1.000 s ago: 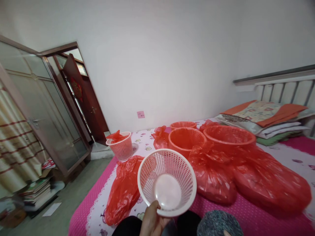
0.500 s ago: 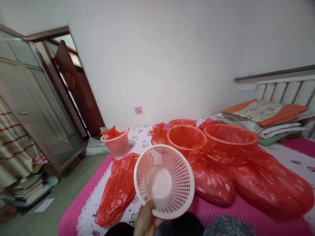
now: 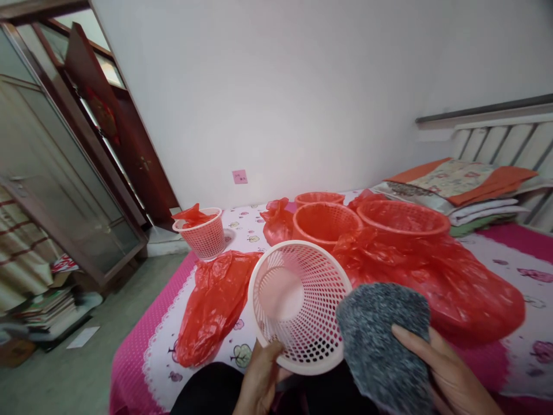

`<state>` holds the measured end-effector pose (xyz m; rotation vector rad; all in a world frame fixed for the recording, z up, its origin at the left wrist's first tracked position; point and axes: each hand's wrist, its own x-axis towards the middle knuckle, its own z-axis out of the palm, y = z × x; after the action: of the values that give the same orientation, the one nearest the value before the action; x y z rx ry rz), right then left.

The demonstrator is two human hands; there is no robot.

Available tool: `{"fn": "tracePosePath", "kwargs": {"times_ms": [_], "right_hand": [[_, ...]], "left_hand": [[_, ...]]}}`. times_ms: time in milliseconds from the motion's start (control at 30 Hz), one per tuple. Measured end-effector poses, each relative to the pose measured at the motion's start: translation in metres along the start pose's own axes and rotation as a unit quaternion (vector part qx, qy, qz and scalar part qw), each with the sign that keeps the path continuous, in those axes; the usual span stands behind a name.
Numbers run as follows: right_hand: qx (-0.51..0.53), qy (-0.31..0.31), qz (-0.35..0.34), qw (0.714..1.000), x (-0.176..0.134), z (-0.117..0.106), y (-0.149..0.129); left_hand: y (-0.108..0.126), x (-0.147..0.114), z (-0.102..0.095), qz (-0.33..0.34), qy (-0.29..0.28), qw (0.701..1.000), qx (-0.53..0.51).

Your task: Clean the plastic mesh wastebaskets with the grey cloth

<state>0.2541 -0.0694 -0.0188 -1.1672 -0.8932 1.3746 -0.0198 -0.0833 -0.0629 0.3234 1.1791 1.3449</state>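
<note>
Near the edge of the grey cloth [image 3: 382, 334], open-mouthed pale basket [image 3: 299, 304]

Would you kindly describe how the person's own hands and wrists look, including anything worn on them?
The left hand and right hand are both ungloved, with no ring, watch or sleeve showing. Black clothing covers the legs.

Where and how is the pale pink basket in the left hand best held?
Likely by the near-left rim, with the left hand coming from the person's side: thumb over the lip, fingers beneath. The pale pink basket is tilted, mouth toward the person, so that edge lies close; its solid lip looks firmer than the perforated wall. The gray cloth crowds the right side.
</note>
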Motion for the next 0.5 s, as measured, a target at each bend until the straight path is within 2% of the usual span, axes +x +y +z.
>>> {"fn": "tracePosePath", "kwargs": {"times_ms": [67,200,300,400,500], "right_hand": [[0.004,-0.032,-0.038,0.999,0.010,0.021,-0.011],[-0.079,-0.034,-0.163,0.983,0.041,0.060,-0.013],[-0.129,-0.031,-0.247,0.960,0.067,0.086,-0.001],[-0.184,-0.044,-0.303,0.934,0.093,0.109,0.016],[-0.321,-0.054,-0.329,0.887,0.118,0.131,0.040]], "left_hand": [[-0.001,-0.002,0.001,-0.003,-0.006,1.000,0.008],[0.000,-0.002,0.007,-0.015,0.008,1.000,0.012],[0.000,0.000,0.012,-0.016,0.013,1.000,-0.007],[0.001,-0.002,0.015,-0.011,0.014,0.999,-0.028],[0.003,-0.004,0.018,0.017,0.020,0.999,-0.041]]}}
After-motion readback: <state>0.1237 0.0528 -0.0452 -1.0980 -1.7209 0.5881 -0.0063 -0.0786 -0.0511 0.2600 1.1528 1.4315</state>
